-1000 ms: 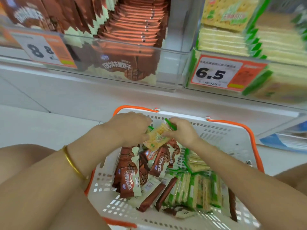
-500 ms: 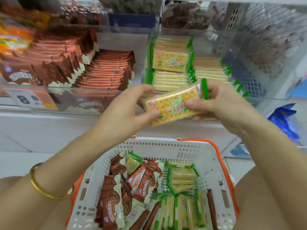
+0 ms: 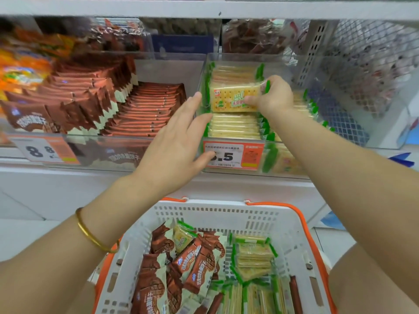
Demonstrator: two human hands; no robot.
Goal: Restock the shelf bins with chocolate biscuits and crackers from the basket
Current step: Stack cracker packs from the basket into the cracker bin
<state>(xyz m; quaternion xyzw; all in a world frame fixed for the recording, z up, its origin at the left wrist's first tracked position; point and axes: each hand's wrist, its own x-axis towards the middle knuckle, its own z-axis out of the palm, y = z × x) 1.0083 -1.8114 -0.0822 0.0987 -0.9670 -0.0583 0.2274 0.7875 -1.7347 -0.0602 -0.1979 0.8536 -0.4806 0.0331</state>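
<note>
Green-edged cracker pack (image 3: 233, 98) in right hand (image 3: 274, 98), above stacked crackers (image 3: 233, 126)

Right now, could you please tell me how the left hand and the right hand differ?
The right hand grips a cracker pack by its end, over the cracker bin; the left hand holds nothing. The right hand's fingers are curled round the pack; the left hand's fingers are straight and spread. The left wrist wears a gold bangle; the right wrist is bare. Both reach toward the cracker bin.
</note>
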